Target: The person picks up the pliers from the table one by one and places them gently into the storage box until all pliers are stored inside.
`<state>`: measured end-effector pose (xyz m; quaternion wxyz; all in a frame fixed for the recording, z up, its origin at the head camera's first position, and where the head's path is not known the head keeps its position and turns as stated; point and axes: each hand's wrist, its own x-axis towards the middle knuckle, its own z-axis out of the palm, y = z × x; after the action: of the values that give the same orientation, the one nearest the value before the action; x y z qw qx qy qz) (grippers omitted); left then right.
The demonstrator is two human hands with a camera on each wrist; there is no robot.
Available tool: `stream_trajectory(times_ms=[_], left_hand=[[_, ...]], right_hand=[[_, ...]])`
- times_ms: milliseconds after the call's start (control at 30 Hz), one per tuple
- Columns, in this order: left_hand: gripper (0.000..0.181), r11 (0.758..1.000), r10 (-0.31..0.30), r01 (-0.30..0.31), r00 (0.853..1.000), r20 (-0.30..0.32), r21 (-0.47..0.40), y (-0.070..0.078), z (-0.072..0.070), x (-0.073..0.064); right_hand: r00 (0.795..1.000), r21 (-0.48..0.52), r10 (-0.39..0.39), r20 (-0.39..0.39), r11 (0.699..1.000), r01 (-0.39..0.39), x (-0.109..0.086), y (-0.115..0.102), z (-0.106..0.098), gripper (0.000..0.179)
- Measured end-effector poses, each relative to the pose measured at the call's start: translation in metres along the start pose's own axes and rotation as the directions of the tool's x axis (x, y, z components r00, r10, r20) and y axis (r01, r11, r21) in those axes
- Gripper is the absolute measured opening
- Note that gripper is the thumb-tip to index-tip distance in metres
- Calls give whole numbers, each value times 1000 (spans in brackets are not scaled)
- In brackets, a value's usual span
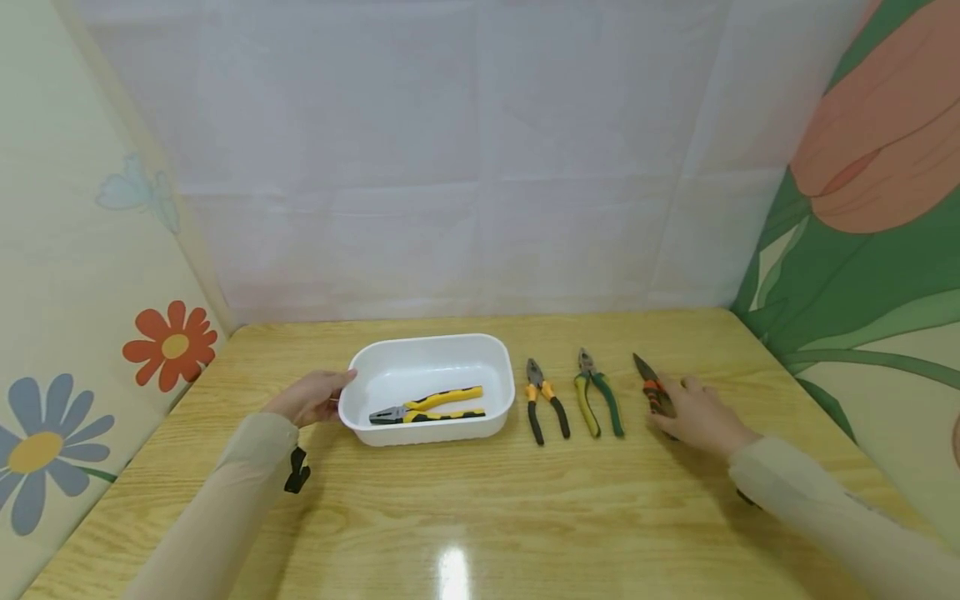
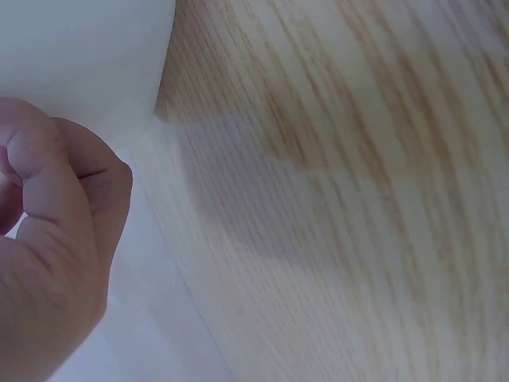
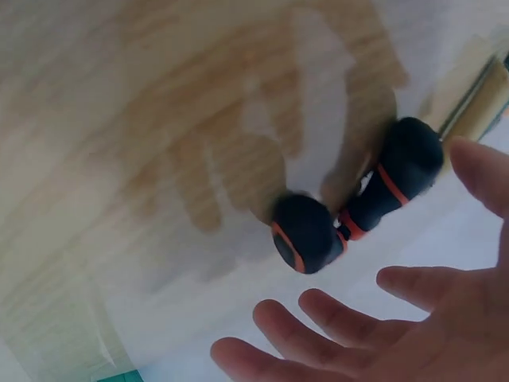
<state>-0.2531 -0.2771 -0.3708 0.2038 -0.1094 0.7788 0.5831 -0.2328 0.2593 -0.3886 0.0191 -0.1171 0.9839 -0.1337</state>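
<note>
At the left end of a white plastic tray (image 1: 427, 354), my left hand (image 1: 311, 398) grips the rim. Its fingers are curled against the tray wall (image 2: 79, 48) in the left wrist view. Inside the tray lies a pair of yellow-and-black pliers (image 1: 388, 414), jaws to the left. My right hand (image 1: 701, 417) hovers over the handles of black pliers with orange-red bands (image 1: 649, 382). In the right wrist view its fingers are spread beside the handles (image 3: 402, 159), the thumb close to one of them.
Between the tray and my right hand lie orange-and-black pliers (image 1: 558, 413) and green-handled pliers (image 1: 609, 402), jaws pointing away. Everything sits on a wood-grain table (image 1: 540, 517). A white cloth backdrop (image 1: 480, 167) hangs behind, with flower-patterned panels (image 1: 45, 250) at both sides.
</note>
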Motion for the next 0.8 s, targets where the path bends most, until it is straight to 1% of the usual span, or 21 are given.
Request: stream_trajectory(times_ms=[133,300,467,600,800], left_hand=[[54,1000,13,-13,1000,8,-9,-1,0,1],[55,1000,18,-18,1000,10,-10,0,0,1],[54,1000,18,-18,1000,12,-14,0,1,1],[54,1000,19,-19,1000,13,-9,-1,1,1],[54,1000,17,-17,1000,10,-1,-3,-1,3]], right_hand=[[999,32,25,43,999,-26,1,3,4,84],[996,41,41,83,998,-44,2,5,9,89],[996,3,40,78,999,-41,3,6,12,84],[997,-43,21,68,999,-19,4,5,12,77],[997,-51,-1,83,999,5,5,0,10,66]])
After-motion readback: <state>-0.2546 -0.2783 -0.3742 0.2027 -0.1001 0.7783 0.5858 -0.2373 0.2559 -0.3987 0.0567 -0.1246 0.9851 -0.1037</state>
